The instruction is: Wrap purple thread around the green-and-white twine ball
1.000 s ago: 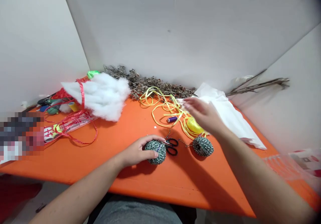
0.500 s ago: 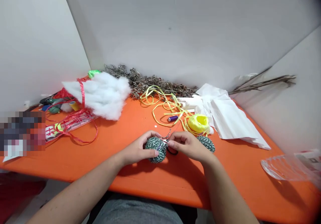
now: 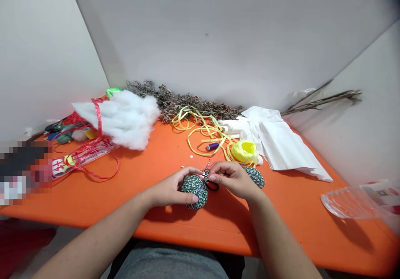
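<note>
A ball of green-and-white twine [image 3: 193,189] rests in my left hand [image 3: 176,189], with the thumb on its near side and the fingers around its far side. Just to the right, my right hand [image 3: 229,179] is closed in a pinch at thumb and forefinger. What the pinch holds is too small to tell. Below those fingertips is a pair of scissors [image 3: 213,185] with black handles, partly hidden by the hand. Beyond my right wrist sits a second green-and-white twine ball [image 3: 255,177], partly covered. A short twine end [image 3: 208,165] shows behind the fingers.
White stuffing [image 3: 134,120] and red plastic ribbon [image 3: 99,120] lie left on the orange table [image 3: 150,224]. Dried stems [image 3: 193,106] line the wall. Yellow ribbon [image 3: 243,152], a purple thread spool [image 3: 212,146] and white sheets [image 3: 287,145] lie right of centre; a clear plastic container [image 3: 346,202] is far right.
The whole view has shifted slightly. My left hand and the twine ball have tilted a little, and more of the scissors' handles shows. The right hand keeps its pinch.
</note>
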